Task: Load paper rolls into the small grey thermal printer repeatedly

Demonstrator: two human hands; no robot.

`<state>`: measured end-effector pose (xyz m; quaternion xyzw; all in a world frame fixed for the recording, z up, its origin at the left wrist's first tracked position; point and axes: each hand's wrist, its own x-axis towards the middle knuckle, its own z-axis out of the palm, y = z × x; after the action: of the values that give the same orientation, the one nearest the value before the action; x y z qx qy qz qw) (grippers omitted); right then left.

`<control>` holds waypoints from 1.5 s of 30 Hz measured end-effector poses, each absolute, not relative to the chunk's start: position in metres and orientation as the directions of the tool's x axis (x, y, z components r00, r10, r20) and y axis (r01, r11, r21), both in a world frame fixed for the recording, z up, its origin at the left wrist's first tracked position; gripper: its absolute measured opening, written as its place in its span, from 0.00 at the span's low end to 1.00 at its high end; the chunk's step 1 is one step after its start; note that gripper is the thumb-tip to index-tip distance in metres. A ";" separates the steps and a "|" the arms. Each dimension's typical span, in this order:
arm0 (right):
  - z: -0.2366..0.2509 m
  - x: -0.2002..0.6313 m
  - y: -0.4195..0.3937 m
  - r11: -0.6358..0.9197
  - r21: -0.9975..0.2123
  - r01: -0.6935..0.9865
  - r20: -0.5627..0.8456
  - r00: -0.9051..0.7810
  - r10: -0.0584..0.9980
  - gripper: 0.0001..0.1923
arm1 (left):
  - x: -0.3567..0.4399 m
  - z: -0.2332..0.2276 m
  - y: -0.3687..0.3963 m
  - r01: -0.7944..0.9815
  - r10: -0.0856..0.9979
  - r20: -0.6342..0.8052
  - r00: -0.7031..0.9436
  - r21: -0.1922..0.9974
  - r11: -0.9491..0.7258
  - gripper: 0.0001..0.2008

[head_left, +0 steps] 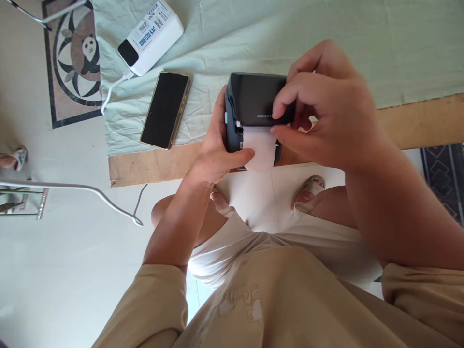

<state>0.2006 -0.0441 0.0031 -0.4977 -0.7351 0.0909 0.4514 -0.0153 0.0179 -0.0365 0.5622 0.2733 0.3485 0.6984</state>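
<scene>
A dark label printer [253,92] with a NIIMBOT mark on its lid is held over the table's near edge. A strip of white label paper [259,150] hangs out of its front slot, toward me. My left hand [221,147] grips the printer's left side, its thumb lying on the paper. My right hand [319,106] is at the printer's right front, fingertips on the lid's lower edge and thumb by the top of the paper strip. Whether that thumb and finger pinch the lid or the paper is hard to make out.
On the green cloth [326,29] a black phone [166,110] lies left of the printer. Behind it is a white power bank [152,36] with a display and a plugged-in cable [112,92]. A bare wooden edge [155,164] borders the table. Another person's foot [14,158] shows at far left.
</scene>
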 end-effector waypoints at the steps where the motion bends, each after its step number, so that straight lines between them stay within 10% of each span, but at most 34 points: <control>1: 0.003 0.201 -0.044 0.482 -0.584 0.653 0.559 -0.107 0.822 0.08 | -0.015 -0.036 0.018 -0.169 0.800 0.002 0.600 0.978 0.123 0.48; 14: 0.002 0.198 -0.047 0.535 -0.522 0.665 0.582 -0.181 0.793 0.02 | -0.012 -0.032 0.011 -0.250 0.836 0.014 0.549 0.957 0.148 0.35; 25: 0.013 0.206 -0.050 0.422 -0.545 0.724 0.396 -0.220 0.891 0.30 | -0.010 -0.018 0.003 -0.178 0.856 -0.036 0.516 0.973 0.148 0.24; 45: 0.021 0.197 -0.049 0.382 -0.628 0.678 0.340 -0.202 0.918 0.24 | 0.001 -0.013 -0.005 -0.335 0.877 -0.026 0.480 0.918 0.211 0.11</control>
<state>0.1975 -0.0485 0.0214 -0.5283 -0.7557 0.1733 0.3461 0.0011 -0.0051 -0.0128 0.4677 0.2898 0.4193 0.7221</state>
